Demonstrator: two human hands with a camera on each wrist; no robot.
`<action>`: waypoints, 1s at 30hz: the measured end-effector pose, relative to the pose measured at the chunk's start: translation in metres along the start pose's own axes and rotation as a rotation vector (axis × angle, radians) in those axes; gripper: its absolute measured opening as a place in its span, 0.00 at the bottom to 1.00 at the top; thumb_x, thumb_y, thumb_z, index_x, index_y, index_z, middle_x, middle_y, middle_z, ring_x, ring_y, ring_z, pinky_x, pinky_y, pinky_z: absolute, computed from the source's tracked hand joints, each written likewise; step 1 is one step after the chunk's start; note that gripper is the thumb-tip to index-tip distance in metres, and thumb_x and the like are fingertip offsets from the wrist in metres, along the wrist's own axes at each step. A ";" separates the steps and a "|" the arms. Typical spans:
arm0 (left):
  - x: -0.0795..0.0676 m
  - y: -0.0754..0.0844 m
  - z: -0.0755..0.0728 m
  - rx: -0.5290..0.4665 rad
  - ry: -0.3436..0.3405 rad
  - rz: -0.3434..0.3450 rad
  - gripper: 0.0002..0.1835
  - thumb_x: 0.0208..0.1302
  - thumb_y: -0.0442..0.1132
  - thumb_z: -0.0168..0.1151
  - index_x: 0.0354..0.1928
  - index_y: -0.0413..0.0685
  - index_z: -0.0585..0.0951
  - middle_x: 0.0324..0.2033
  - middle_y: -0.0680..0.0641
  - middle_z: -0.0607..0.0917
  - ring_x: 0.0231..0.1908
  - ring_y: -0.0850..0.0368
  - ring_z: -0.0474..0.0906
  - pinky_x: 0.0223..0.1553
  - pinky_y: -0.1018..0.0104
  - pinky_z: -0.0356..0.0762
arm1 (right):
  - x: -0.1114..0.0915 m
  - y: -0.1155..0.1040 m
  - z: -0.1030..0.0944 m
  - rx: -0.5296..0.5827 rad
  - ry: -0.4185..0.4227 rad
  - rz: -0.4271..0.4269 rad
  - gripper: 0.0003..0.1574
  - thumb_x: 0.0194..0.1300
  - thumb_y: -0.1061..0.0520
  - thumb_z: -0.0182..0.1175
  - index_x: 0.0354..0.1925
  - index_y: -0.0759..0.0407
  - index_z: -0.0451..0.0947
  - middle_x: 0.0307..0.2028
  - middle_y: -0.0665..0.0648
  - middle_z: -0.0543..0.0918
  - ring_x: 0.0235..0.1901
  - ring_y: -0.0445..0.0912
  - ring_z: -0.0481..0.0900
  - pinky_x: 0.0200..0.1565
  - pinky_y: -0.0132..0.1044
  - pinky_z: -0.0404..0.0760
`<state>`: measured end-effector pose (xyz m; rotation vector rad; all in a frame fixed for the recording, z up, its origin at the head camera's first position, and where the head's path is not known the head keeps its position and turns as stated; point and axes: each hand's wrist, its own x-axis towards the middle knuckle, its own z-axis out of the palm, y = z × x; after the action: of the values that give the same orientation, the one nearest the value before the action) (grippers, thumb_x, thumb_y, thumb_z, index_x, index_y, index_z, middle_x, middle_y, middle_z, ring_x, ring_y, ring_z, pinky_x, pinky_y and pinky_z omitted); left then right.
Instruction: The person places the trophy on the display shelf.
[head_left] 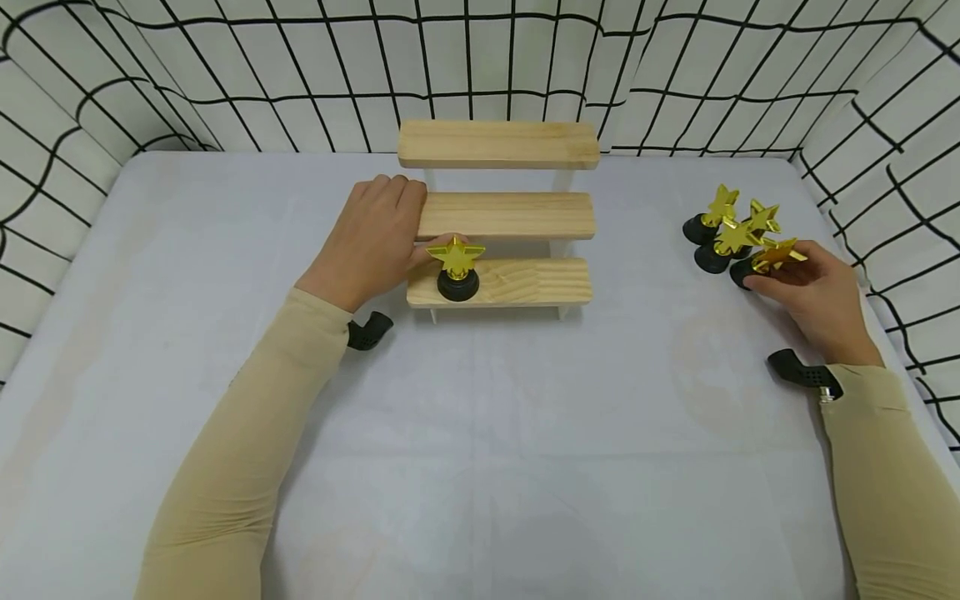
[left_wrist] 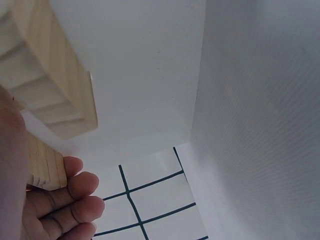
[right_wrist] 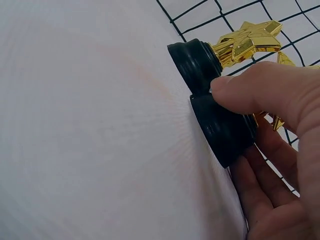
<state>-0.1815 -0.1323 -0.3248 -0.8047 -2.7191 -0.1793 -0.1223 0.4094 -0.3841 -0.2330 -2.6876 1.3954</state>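
Black wire grid [head_left: 512, 93] round the far and side edges of a white-covered table [head_left: 525, 467].

Item: wooden three-tier stand [head_left: 506, 215], far middle; left hand [head_left: 371, 242] at its left end, fingers curled round the middle board.

Item: lone trophy [head_left: 457, 271], gold star on black base, left end of the lowest tier.

Item: three clustered trophies [head_left: 732, 239], far right, well apart from the stand.

Item: held trophy [head_left: 767, 260], nearest of that group, base pinched between thumb and fingers of the right hand [head_left: 825, 296]; long axis roughly upright, star uppermost, I judge; base contact with the table, I cannot tell.

Governing relation, by my reckoning: stand well to the left of the right fingers, tabletop between; cluster just beyond them.
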 end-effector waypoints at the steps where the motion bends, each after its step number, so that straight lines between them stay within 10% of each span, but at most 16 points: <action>1: 0.000 0.000 0.000 0.000 0.001 0.002 0.33 0.72 0.61 0.60 0.49 0.32 0.72 0.37 0.37 0.78 0.39 0.41 0.70 0.50 0.46 0.72 | 0.000 0.000 0.000 -0.013 0.000 0.001 0.26 0.61 0.60 0.75 0.55 0.46 0.78 0.44 0.31 0.80 0.42 0.24 0.80 0.44 0.11 0.74; 30: 0.002 -0.001 0.000 -0.009 -0.004 0.006 0.33 0.72 0.61 0.60 0.49 0.32 0.72 0.37 0.37 0.78 0.39 0.41 0.70 0.49 0.46 0.72 | 0.001 -0.002 -0.001 -0.055 0.039 -0.011 0.23 0.59 0.57 0.77 0.51 0.45 0.80 0.41 0.28 0.80 0.40 0.26 0.79 0.41 0.13 0.73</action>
<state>-0.1833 -0.1323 -0.3246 -0.8161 -2.7211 -0.1895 -0.1231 0.4094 -0.3821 -0.2464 -2.6944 1.3009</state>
